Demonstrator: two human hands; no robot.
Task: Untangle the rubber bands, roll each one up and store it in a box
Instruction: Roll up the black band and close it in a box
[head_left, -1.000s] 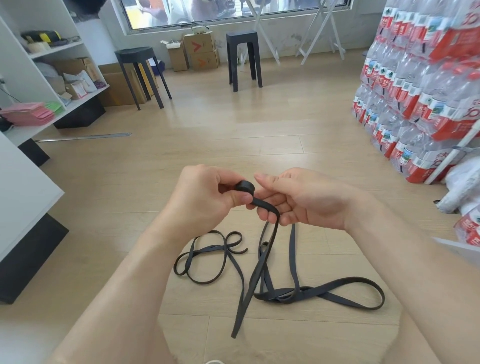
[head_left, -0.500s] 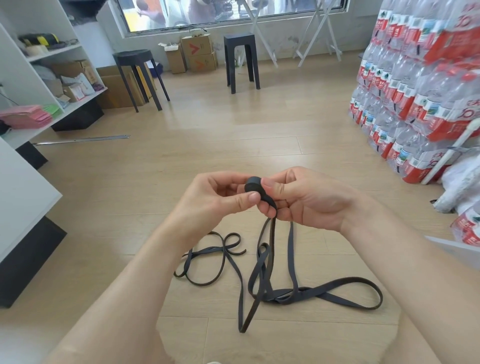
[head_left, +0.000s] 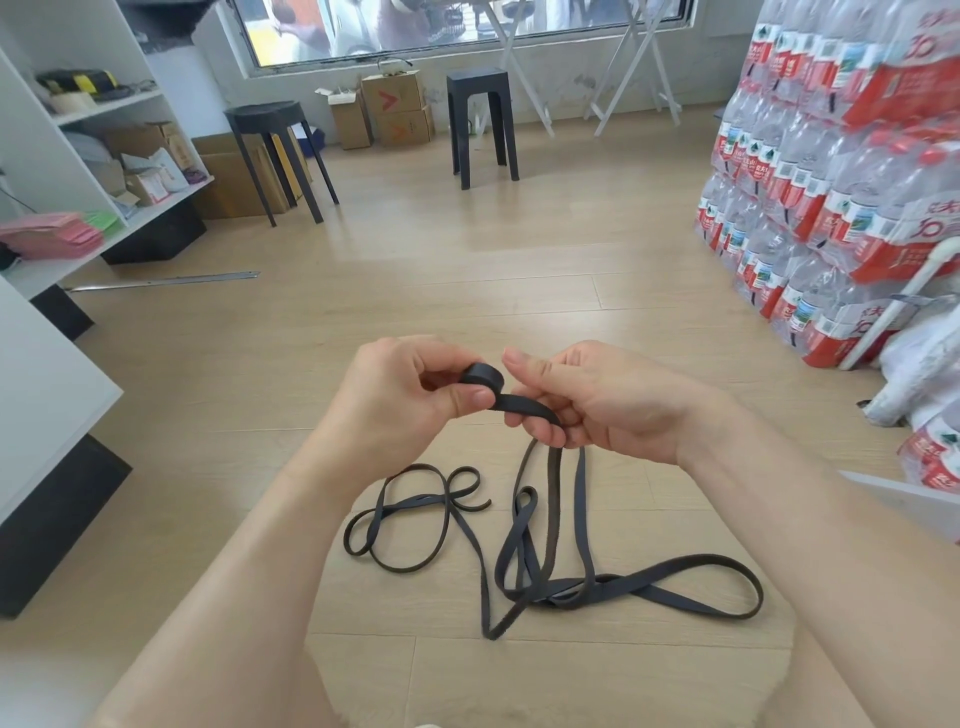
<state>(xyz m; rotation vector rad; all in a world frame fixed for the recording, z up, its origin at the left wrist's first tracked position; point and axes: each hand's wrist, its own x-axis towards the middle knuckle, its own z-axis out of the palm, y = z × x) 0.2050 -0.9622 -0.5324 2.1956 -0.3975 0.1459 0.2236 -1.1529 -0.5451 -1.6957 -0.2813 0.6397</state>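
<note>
Winding has moved on in the last second: the roll (head_left: 485, 379), then a small nub half hidden between the fingertips, now shows as a clear flat coil, a turn or so thicker. The left hand (head_left: 410, 400) pinches it, thumb under and fingers over, so its grip is clamped on the roll. The right hand (head_left: 613, 400) has slid back along the strand, and its grip is closed round it just beside the roll, with a short flat stretch held taut between the two hands. Below them the rest of the rubber band (head_left: 571, 587) hangs down and lies in crossed loops on the wooden floor (head_left: 519, 270). Its lowest fold has crept toward the hands as slack is taken in. Whether the loops are one band or several cannot be told. By this, the rolling looks to be at an early stage: much length remains, the crossings may snag on the way up, and no storage box shows near the hands.
</note>
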